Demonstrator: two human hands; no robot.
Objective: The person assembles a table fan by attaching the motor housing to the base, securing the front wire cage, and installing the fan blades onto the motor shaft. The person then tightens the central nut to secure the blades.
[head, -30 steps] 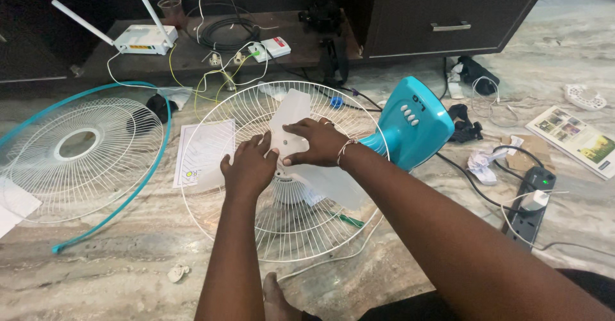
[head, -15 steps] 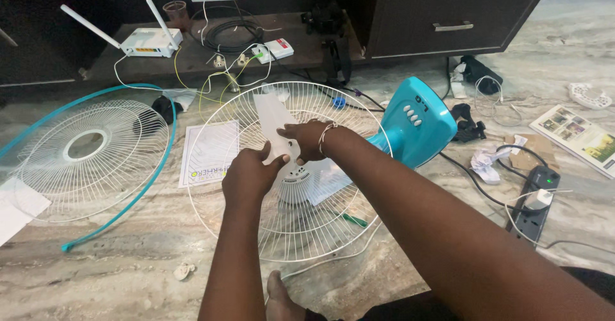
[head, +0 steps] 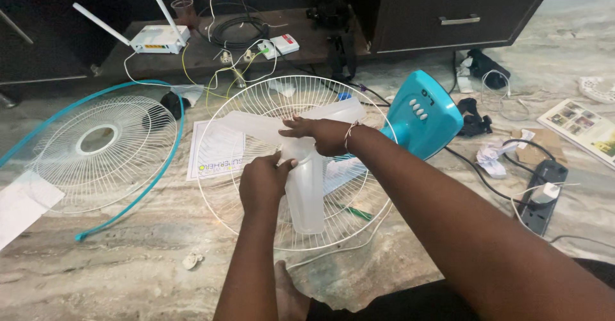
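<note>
On my feed, a white printed sheet (head: 216, 149) with a thin dark border and a strip of coloured lettering along its near edge lies flat on the marble floor (head: 128, 270), partly under the rim of the wire fan guard (head: 211, 186). A plain white paper (head: 22, 205) sits at the far left, tucked under the other grille (head: 96, 148). At the right edge I see a colourful rectangular booklet (head: 580, 125) with small picture panels. Near it lies a brown cardboard piece (head: 535, 145) beside a crumpled white paper (head: 492, 156).
</note>
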